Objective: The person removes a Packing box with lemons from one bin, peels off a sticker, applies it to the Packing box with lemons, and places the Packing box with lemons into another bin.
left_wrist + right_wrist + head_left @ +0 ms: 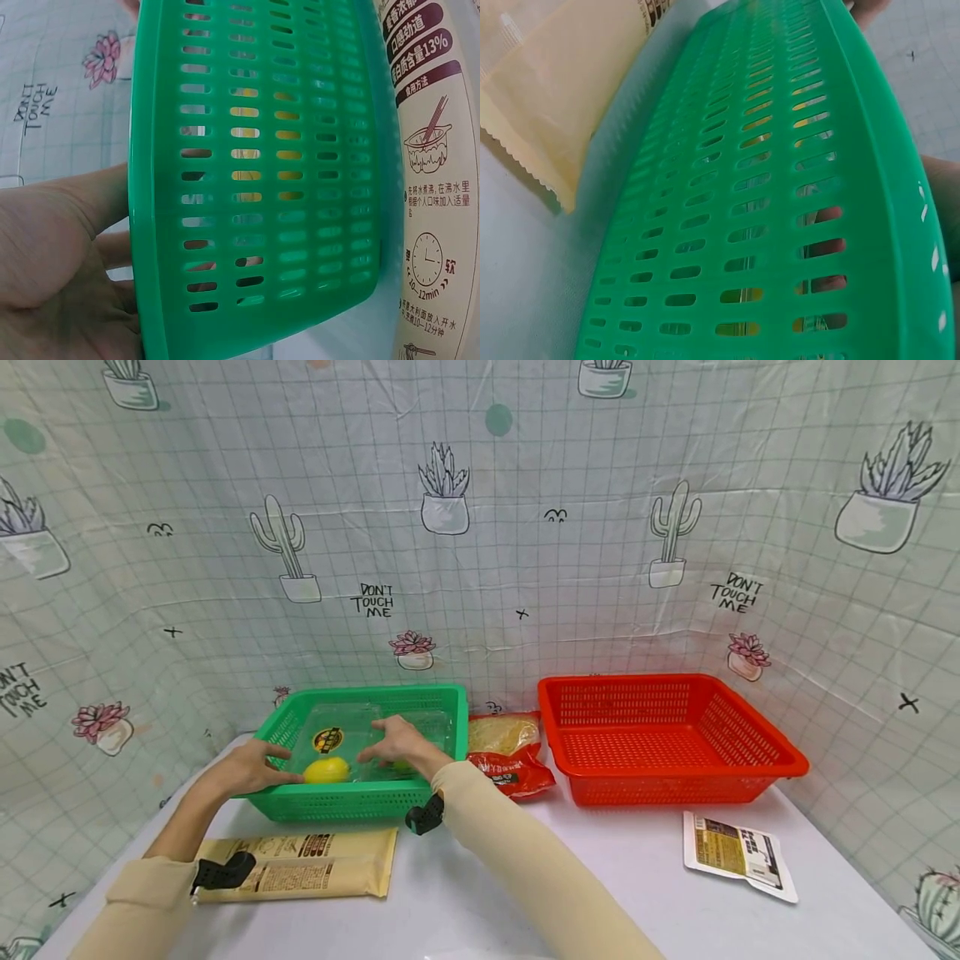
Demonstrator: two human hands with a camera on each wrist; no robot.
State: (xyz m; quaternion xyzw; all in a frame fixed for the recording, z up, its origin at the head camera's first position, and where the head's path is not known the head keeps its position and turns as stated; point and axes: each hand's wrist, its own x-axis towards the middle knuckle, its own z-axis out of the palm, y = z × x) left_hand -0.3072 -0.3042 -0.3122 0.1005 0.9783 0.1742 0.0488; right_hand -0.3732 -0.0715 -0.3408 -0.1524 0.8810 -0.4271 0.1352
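Inside the green basket (352, 807) lies clear plastic packaging (303, 745) with a black-and-yellow sticker. At its front sits a yellow rounded thing, like a lemon (327, 769). My left hand (251, 768) reaches over the basket's left front corner, finger and thumb apart beside the yellow thing. From the right, my right hand (405, 743) reaches in over the clear plastic, its finger and thumb spread apart. A small green thing (402, 767) shows beneath it. In both wrist views the basket wall hides most of the fingers; whether they touch the plastic I cannot tell.
A long beige packet (322, 864) lies before the green basket. Between the baskets rests a red bag with a clear window (512, 768). The red basket (667, 789) stands at right, with a small white-edged pouch (740, 855) in front. Patterned cloth (487, 568) hangs behind.
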